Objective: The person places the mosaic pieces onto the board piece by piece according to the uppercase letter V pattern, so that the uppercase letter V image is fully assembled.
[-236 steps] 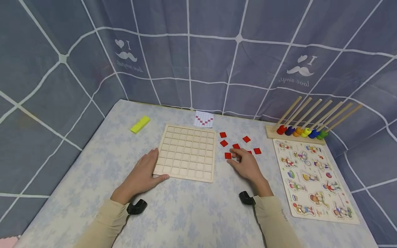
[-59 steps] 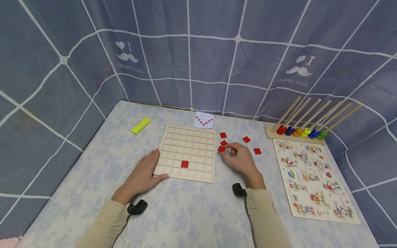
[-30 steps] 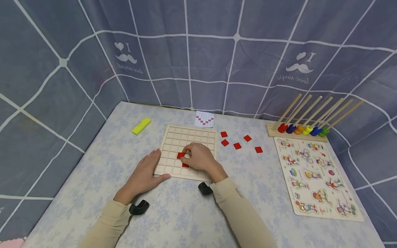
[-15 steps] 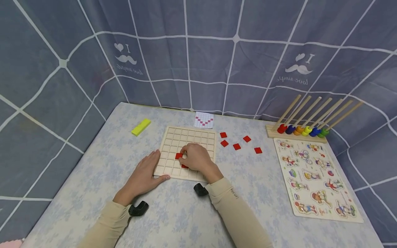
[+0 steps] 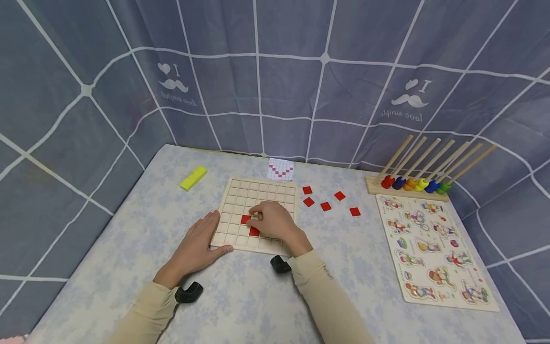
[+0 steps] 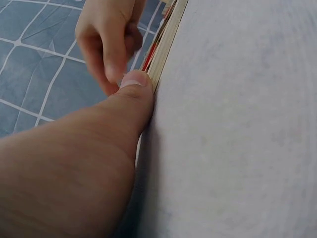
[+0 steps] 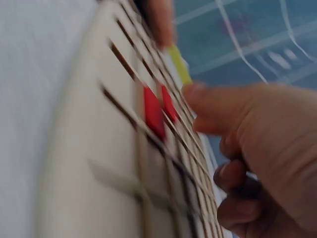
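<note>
A light wooden grid board (image 5: pixel 232 195) lies on the table. Two red square tiles sit in its lower cells, corner to corner: the front tile (image 5: pixel 254 231) and the back-left tile (image 5: pixel 246 219). My right hand (image 5: pixel 275 220) is over the board, thumb and index fingertips right by the back-left tile, holding nothing. The right wrist view shows both tiles (image 7: pixel 154 115) lying in the grid, with the fingers bent beside them. My left hand (image 5: pixel 193 246) rests along the board's left edge, fingers straight, thumb (image 6: pixel 134 82) at the front corner.
Several loose red tiles (image 5: pixel 325 206) lie right of the board. Behind it is a pattern card (image 5: pixel 280 169) with a V of red squares. A yellow block (image 5: pixel 193 178) is back left. At right are a peg rack with coloured beads (image 5: pixel 408 186) and a picture puzzle board (image 5: pixel 434 253).
The front tile went into the grid first. My right hand then picked a second tile from the right, brought it to the board and released it. The left hand stays put.
</note>
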The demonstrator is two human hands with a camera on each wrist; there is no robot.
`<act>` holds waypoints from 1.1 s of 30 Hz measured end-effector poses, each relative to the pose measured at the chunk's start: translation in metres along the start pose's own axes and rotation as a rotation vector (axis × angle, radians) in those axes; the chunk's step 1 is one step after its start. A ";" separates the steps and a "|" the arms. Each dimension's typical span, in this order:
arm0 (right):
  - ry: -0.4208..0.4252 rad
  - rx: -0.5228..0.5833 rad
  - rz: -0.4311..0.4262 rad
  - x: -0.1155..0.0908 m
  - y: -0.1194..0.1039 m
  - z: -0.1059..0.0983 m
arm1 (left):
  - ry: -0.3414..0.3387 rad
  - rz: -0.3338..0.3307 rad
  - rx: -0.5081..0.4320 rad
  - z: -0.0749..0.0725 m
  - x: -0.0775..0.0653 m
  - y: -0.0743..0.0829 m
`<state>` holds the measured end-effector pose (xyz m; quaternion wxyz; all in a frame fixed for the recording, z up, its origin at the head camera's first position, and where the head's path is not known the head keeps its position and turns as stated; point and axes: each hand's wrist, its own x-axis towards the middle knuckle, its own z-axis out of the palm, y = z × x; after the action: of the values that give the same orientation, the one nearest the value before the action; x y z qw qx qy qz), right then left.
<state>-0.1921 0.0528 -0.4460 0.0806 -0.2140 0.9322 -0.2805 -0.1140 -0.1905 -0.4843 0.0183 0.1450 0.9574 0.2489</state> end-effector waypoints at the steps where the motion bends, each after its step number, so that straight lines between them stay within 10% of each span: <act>1: 0.017 0.035 0.000 -0.002 0.008 -0.005 | 0.000 0.000 -0.004 0.001 0.000 0.000; 15: 0.296 0.134 0.181 -0.056 0.144 -0.063 | 0.008 -0.005 0.003 0.002 0.002 -0.001; 33: 0.354 0.025 0.288 -0.066 0.153 -0.057 | 0.027 0.003 0.007 0.004 -0.004 0.000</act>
<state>-0.2030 0.2253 -0.4821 -0.0423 -0.0252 0.9492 -0.3109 -0.1101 -0.1896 -0.4883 0.0047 0.1431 0.9583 0.2473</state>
